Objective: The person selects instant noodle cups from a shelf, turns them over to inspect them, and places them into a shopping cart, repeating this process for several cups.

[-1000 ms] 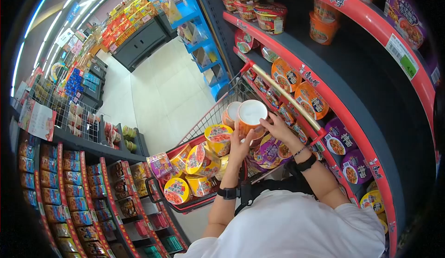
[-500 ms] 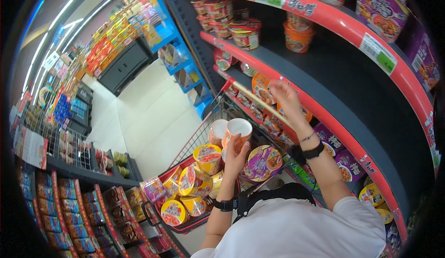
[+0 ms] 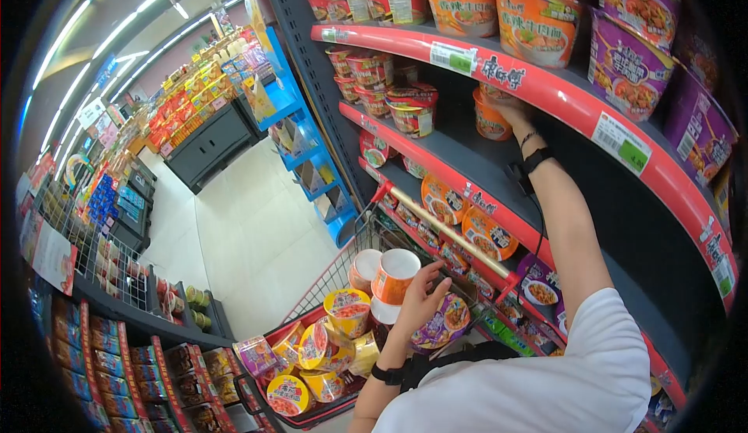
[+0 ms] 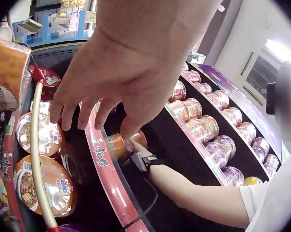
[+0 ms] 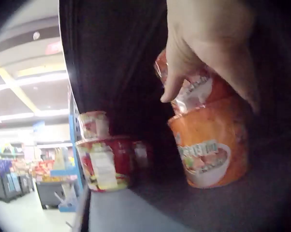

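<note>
Since 1 s ago the right grip [image 3: 508, 110] has left the cart [image 3: 331, 277] & gone up to the shelf [image 3: 467, 156]. Half a sec ago it was only mid-air above the push bar [image 3: 444, 227]. Head cam has tilted up too, so more shelving shows. Left grip [image 3: 421, 297] hasn't gone anywhere: same spot by the cart cup [image 3: 393, 276].

Right grip now: arm stretched up, reaching in under the red rail above. Two orange cups are stacked there, set back from the shelf's front edge. Wrist view: thumb on one side of the top cup [image 5: 194, 92], fingers round the other side, so it's clamped on that cup. Top cup looks tilted & touches the lower cup [image 5: 208, 152] under it. Red cups [image 5: 104, 154] stand to the side, nearer the front edge, apart from the stack.

Left grip: fingers loose & apart, holding nothing in its wrist view. Head view puts the fingertips just beside the cart cup, which is orange w/ a white top & upright at the cart's push-bar end. Touching or not, can't tell. More cups & bowls [image 3: 327, 347] lie heaped lower in the cart.
</note>
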A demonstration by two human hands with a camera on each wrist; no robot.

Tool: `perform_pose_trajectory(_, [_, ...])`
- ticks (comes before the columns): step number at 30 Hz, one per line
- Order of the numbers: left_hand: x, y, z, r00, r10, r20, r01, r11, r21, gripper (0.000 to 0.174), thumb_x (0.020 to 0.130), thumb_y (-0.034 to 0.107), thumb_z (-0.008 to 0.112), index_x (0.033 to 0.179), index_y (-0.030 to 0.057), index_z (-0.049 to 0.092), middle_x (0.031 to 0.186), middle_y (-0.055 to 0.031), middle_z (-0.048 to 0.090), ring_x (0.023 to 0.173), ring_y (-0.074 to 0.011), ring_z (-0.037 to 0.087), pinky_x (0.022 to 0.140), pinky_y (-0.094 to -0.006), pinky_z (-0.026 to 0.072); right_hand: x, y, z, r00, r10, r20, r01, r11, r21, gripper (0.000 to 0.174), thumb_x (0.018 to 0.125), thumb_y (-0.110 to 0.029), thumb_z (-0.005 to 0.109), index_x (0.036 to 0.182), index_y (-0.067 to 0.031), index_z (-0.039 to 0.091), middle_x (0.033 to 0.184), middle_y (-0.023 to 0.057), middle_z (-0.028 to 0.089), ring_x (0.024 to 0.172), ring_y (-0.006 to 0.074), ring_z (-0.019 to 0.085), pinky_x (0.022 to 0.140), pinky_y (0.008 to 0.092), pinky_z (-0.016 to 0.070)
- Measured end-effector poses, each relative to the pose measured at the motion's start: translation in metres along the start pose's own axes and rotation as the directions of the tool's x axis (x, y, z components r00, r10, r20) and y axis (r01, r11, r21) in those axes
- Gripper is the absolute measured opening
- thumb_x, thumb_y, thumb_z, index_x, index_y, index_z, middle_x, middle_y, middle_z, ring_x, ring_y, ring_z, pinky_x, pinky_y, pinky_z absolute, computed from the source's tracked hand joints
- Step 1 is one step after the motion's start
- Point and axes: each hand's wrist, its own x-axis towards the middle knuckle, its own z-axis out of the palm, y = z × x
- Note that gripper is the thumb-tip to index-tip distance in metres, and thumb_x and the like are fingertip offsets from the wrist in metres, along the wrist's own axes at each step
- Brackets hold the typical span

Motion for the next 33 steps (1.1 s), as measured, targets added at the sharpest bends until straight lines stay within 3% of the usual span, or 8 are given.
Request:
perform_pose_trajectory(2, [-0.002, -0.006, -0.002, 0.998, -0.054, -0.015, 0.053, 0.998, -0.012, 0.045, 0.093, 0.019, 0.059, 0.133, 0.0046, 0.045, 0.129, -0.0135, 0.051, 0.123, -0.0235, 0.047, 0.098, -0.0358, 0.0423, -0.020, -0.007, -0.004, 0.995, -0.035, 0.096, 0.045, 0.993, -0.112, 0.091, 0.060, -0.044, 0.085, 0.134, -0.0126, 0.042, 0.132, 0.0108, 0.050, 0.124, 0.0270, 0.047, 0.103, 0.0396, 0.0378])
perform_pose_trajectory(4, [-0.001, -0.007, -0.002, 0.997, -0.071, -0.033, 0.069, 0.997, -0.040, 0.044, 0.093, 0.018, 0.059, 0.133, 0.0047, 0.045, 0.129, -0.0129, 0.051, 0.122, -0.0225, 0.048, 0.097, -0.0343, 0.0432, -0.028, -0.002, -0.002, 0.999, 0.040, -0.035, -0.048, 0.952, -0.301, 0.099, 0.059, -0.035, 0.087, 0.134, -0.0030, 0.031, 0.129, 0.0172, 0.050, 0.125, 0.0292, 0.045, 0.104, 0.0372, 0.0370])
perform_pose_trajectory(12, [0.001, -0.010, 0.009, 0.999, -0.049, 0.025, 0.050, 0.997, -0.066, 0.042, 0.093, 0.018, 0.058, 0.131, 0.0044, 0.046, 0.126, -0.0105, 0.053, 0.116, -0.0201, 0.052, 0.094, -0.0323, 0.0447, -0.046, 0.010, -0.026, 1.000, -0.020, -0.004, 0.017, 0.942, -0.336, 0.096, 0.062, -0.032, 0.085, 0.134, -0.0038, 0.029, 0.127, 0.0214, 0.052, 0.112, 0.0378, 0.055, 0.093, 0.0428, 0.0480])
perform_pose_trajectory(20, [0.001, -0.001, 0.035, 0.983, -0.007, 0.183, 0.011, 1.000, -0.020, 0.045, 0.093, 0.021, 0.058, 0.132, 0.0035, 0.045, 0.123, -0.0154, 0.055, 0.115, -0.0213, 0.053, 0.094, -0.0326, 0.0442, -0.112, -0.004, -0.080, 0.983, -0.061, 0.174, 0.111, 0.950, -0.293, 0.124, 0.056, -0.036, 0.087, 0.144, 0.0014, 0.008, 0.140, 0.0258, 0.036, 0.128, 0.0368, 0.042, 0.106, 0.0424, 0.0375])
perform_pose_trajectory(24, [-0.003, 0.003, 0.044, 0.973, -0.020, 0.231, 0.025, 0.999, -0.022, 0.046, 0.093, 0.023, 0.059, 0.133, 0.0036, 0.045, 0.125, -0.0133, 0.054, 0.117, -0.0216, 0.052, 0.094, -0.0338, 0.0437, -0.124, -0.013, -0.097, 0.965, -0.072, 0.253, 0.144, 0.950, -0.277, 0.124, 0.056, -0.038, 0.088, 0.144, 0.0011, 0.010, 0.143, 0.0227, 0.033, 0.132, 0.0335, 0.037, 0.107, 0.0411, 0.0354])
perform_pose_trajectory(27, [-0.006, -0.004, 0.049, 0.966, -0.006, 0.260, 0.025, 0.997, -0.071, 0.046, 0.093, 0.023, 0.059, 0.133, 0.0036, 0.045, 0.127, -0.0114, 0.053, 0.118, -0.0215, 0.051, 0.095, -0.0336, 0.0435, -0.116, -0.017, -0.082, 0.983, -0.100, 0.157, 0.120, 0.985, -0.127, 0.122, 0.055, -0.041, 0.088, 0.142, 0.0010, 0.014, 0.144, 0.0206, 0.032, 0.132, 0.0304, 0.037, 0.108, 0.0386, 0.0345])
perform_pose_trajectory(29, [-0.008, 0.001, 0.048, 0.965, 0.024, 0.260, -0.010, 0.998, -0.058, 0.045, 0.093, 0.020, 0.059, 0.133, 0.0037, 0.045, 0.126, -0.0106, 0.054, 0.117, -0.0207, 0.051, 0.094, -0.0330, 0.0441, -0.115, -0.025, -0.071, 0.999, -0.047, -0.020, 0.050, 0.975, 0.217, 0.117, 0.056, -0.044, 0.087, 0.139, 0.0013, 0.019, 0.137, 0.0209, 0.040, 0.127, 0.0311, 0.043, 0.104, 0.0393, 0.0380])
perform_pose_trajectory(33, [-0.013, 0.000, 0.038, 0.976, 0.030, 0.216, -0.016, 0.997, -0.069, 0.049, 0.093, 0.017, 0.058, 0.136, 0.0041, 0.039, 0.130, -0.0104, 0.049, 0.117, -0.0205, 0.051, 0.094, -0.0325, 0.0442, -0.142, -0.053, -0.064, 0.994, -0.104, 0.038, 0.099, 0.988, 0.119, 0.108, 0.058, -0.047, 0.085, 0.136, 0.0012, 0.028, 0.123, 0.0198, 0.053, 0.117, 0.0328, 0.052, 0.097, 0.0419, 0.0430])
